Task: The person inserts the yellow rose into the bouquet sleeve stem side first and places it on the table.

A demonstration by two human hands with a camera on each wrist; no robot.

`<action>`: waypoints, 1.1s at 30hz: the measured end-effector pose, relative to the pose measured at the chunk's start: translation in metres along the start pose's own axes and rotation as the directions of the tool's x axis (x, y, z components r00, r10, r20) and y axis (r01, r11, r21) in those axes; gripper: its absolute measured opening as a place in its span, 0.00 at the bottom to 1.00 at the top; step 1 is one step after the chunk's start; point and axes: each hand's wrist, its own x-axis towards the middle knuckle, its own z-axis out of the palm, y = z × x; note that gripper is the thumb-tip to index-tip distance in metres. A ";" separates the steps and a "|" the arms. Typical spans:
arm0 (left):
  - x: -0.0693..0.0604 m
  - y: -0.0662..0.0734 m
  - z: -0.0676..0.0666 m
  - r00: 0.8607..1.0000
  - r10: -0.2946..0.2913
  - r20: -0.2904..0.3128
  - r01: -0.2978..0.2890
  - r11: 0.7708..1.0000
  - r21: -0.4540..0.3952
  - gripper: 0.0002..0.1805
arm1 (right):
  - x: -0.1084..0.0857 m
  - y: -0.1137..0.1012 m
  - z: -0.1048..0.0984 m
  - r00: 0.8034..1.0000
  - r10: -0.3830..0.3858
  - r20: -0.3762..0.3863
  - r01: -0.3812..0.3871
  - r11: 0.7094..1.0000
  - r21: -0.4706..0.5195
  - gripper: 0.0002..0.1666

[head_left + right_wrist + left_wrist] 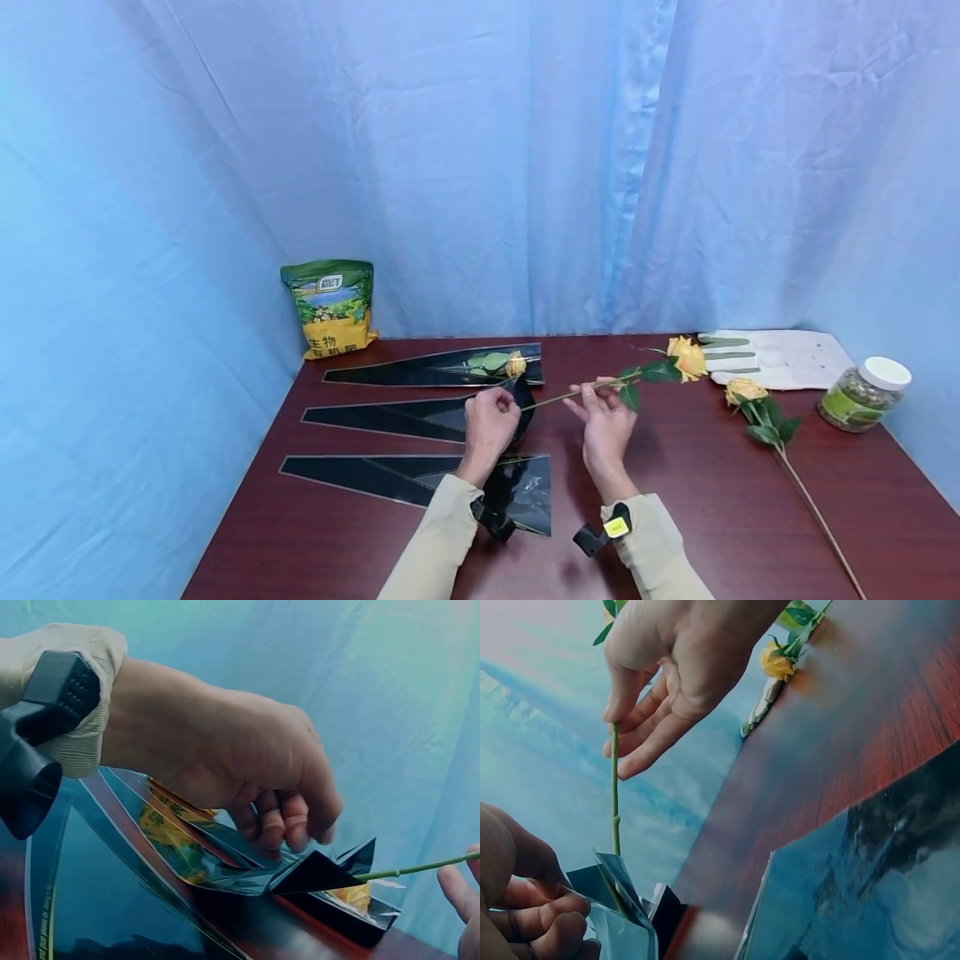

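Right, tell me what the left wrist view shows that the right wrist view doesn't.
Only the left wrist view: the loose yellow rose lying on the table. Only the right: the pale left cuff and the wrapped rose. Both: the left hand pinching the black sleeve, the right hand at the green stem entering it, and the blue curtain.

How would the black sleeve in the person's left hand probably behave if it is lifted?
The sleeve probably flexes easily: its mouth bends at the left grip. Its shiny surface may be slippery, and its thin, flat body suggests little weight.
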 end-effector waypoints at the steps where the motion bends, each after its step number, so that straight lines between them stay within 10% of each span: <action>1: 0.000 0.001 0.000 1.000 0.000 0.001 0.000 1.000 -0.002 0.05 | 0.000 0.001 0.001 1.000 -0.005 0.003 0.005 1.000 -0.002 0.09; 33: 0.002 0.027 0.008 0.999 0.031 -0.028 -0.032 0.999 -0.036 0.04 | -0.008 0.017 0.009 0.995 0.009 0.102 0.015 0.972 -0.235 0.11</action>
